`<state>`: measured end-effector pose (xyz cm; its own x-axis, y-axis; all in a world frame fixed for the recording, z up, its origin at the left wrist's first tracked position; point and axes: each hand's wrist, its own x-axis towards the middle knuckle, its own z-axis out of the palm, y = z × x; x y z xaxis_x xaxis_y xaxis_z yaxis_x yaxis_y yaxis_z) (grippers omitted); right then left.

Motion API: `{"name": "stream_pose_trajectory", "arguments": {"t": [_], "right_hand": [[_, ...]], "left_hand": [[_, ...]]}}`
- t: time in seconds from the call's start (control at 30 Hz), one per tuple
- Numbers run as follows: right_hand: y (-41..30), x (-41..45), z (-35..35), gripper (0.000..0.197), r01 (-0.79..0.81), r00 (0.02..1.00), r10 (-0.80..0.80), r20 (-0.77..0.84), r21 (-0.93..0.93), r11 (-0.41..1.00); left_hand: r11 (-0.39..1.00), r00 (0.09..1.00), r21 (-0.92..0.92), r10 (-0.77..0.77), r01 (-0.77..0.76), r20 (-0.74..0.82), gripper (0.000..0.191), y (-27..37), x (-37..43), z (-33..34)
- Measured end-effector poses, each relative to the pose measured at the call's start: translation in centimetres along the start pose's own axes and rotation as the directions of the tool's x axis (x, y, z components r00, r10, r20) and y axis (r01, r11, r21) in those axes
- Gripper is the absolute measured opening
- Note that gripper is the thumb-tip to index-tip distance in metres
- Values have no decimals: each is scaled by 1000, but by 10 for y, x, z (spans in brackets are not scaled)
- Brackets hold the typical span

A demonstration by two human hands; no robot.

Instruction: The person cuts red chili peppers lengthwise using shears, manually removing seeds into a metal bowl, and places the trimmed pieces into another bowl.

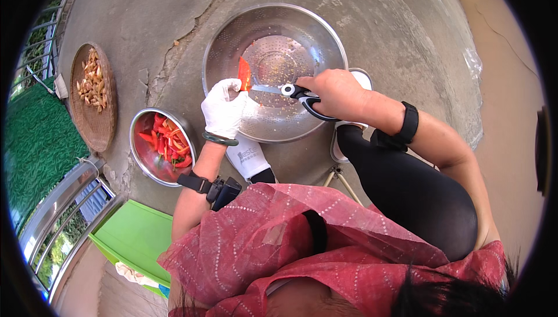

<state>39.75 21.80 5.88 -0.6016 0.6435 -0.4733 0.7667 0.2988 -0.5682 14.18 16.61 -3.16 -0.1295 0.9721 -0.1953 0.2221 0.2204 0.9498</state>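
Note:
My left hand [223,106], in a white glove, pinches a piece of red chili pepper [244,74] over the left part of a perforated metal basin [222,29]. Bare of any glove, my right hand [333,94] grips black-handled scissors [267,89]; the blades point left, and their tips meet the lower end of the pepper. Many pale seeds [283,65] lie scattered over the basin's bottom. To the left of my gloved hand, a steel bowl [138,166] holds several red peppers [169,139].
At the left, a round woven basket [83,127] holds peeled-looking bulbs or cloves [92,79]. A green box lid [135,229] and a metal railing [65,212] stand lower left. My feet flank the basin's near side on a cracked concrete floor [165,16].

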Motion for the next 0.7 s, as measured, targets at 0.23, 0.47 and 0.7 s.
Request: {"name": "stream_pose_trajectory", "arguments": {"t": [0.23, 0.47, 0.7], "right_hand": [[13, 5, 9, 36, 82, 996, -84, -20, -75, 994], [16, 9, 13, 31, 85, 995, -88, -41, -62, 994], [22, 15, 3, 26, 5, 1000, -2, 23, -149, 989]], "left_hand": [[991, 996, 108, -79, 82, -34, 21, -1, 2, 4], [994, 996, 59, -92, 92, -15, 20, -10, 1, 1], [949, 994, 305, 55, -83, 99, 21, -5, 0, 1]]}}
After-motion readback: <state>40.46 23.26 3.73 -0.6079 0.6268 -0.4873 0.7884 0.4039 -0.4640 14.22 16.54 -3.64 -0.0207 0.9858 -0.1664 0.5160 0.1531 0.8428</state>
